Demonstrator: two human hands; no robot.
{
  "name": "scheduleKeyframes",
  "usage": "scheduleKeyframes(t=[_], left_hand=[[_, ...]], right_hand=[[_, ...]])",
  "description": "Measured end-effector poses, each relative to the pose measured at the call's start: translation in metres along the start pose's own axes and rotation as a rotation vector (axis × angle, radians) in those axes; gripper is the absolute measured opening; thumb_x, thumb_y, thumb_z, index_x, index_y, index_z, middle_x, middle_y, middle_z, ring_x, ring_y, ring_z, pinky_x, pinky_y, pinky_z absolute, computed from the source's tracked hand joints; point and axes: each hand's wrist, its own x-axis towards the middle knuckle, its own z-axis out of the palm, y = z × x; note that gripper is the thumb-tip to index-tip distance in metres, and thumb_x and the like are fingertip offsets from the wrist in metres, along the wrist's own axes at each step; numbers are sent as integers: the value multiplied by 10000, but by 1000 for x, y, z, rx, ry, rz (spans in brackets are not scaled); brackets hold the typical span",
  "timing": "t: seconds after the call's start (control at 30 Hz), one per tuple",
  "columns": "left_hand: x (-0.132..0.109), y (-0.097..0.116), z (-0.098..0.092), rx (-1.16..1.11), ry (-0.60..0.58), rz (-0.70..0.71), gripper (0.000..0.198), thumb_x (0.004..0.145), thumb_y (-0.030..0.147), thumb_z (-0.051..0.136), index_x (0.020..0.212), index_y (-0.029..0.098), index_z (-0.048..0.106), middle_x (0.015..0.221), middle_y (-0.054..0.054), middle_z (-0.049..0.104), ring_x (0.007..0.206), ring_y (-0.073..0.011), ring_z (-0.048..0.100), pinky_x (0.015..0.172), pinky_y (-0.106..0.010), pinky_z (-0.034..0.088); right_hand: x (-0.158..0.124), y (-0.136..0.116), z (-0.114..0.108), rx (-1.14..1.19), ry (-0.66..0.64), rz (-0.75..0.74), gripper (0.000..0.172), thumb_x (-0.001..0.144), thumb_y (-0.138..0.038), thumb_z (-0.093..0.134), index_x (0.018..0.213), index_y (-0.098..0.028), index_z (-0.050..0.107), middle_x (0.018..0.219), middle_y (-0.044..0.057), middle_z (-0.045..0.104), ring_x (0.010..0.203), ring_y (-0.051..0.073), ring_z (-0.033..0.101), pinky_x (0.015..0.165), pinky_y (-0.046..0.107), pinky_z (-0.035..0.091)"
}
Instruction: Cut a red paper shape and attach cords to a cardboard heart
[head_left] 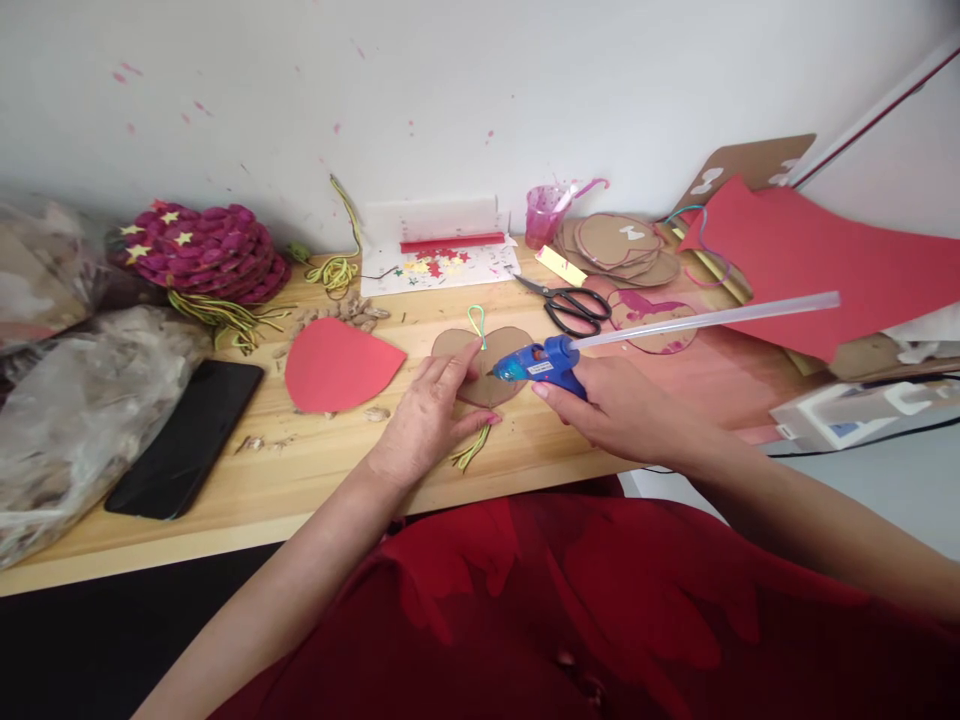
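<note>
A brown cardboard heart (517, 345) lies on the table in front of me. A yellow-green cord loop (476, 318) rises from its top notch, and cord tails (472, 450) hang out below its lower edge. My left hand (427, 405) holds the heart from the left, forefinger by the loop's knot and thumb near the bottom tip. In my right hand (607, 400) is a blue hot glue gun (546, 362), its nozzle over the middle of the heart. A long clear glue stick (712, 318) sticks out of its back. Left of the heart lies a red paper piece (337, 368).
Black scissors (574, 305) and stacked cardboard shapes (622, 245) lie behind the glue gun, near a pink cup (544, 215). Star sequins (439, 262) lie on white paper. Leftward are a phone (187, 435), a plastic bag (82, 390) and purple shell bunches (202, 250). Red sheet (840, 265) sits right.
</note>
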Motion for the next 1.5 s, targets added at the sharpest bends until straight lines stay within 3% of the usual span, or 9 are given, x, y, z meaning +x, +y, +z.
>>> scheduleKeyframes(t=[0.83, 0.93, 1.13, 1.33, 1.5], left_hand=[[-1, 1, -1, 5, 1, -10, 882, 799, 333, 816, 1533, 265, 333, 1114, -63, 660, 1049, -237, 600, 1001, -440, 487], [-1, 1, -2, 15, 4, -7, 886, 797, 323, 818, 1535, 264, 330, 1117, -64, 661, 1057, -240, 599, 1001, -438, 487], [0, 3, -2, 19, 3, -30, 898, 789, 323, 825, 1537, 279, 331, 1110, -54, 664, 1061, -243, 604, 998, -435, 486], [1, 6, -3, 11, 2, -41, 893, 785, 325, 829, 1532, 263, 343, 1107, -54, 664, 1051, -238, 599, 1007, -431, 481], [1, 5, -4, 14, -8, -34, 886, 798, 329, 817, 1538, 264, 333, 1116, -55, 661, 1062, -240, 597, 1010, -434, 478]], right_hand=[[6, 4, 3, 81, 101, -47, 276, 973, -382, 483, 947, -163, 648, 860, 80, 702, 773, 215, 612, 701, 304, 395], [1, 6, 0, 180, 87, 35, 307, 974, -416, 480, 871, -170, 633, 707, 49, 658, 675, 195, 599, 643, 294, 406], [-10, 8, -3, 520, -130, 302, 368, 980, -499, 486, 825, -180, 588, 533, -6, 568, 438, 138, 542, 458, 253, 432], [-10, 10, 4, 701, -209, 392, 286, 991, -436, 513, 925, -167, 585, 636, 6, 630, 406, 106, 549, 387, 215, 440], [-4, 15, 11, 771, -177, 394, 297, 1002, -437, 495, 888, -172, 564, 820, 37, 690, 388, 70, 543, 333, 197, 382]])
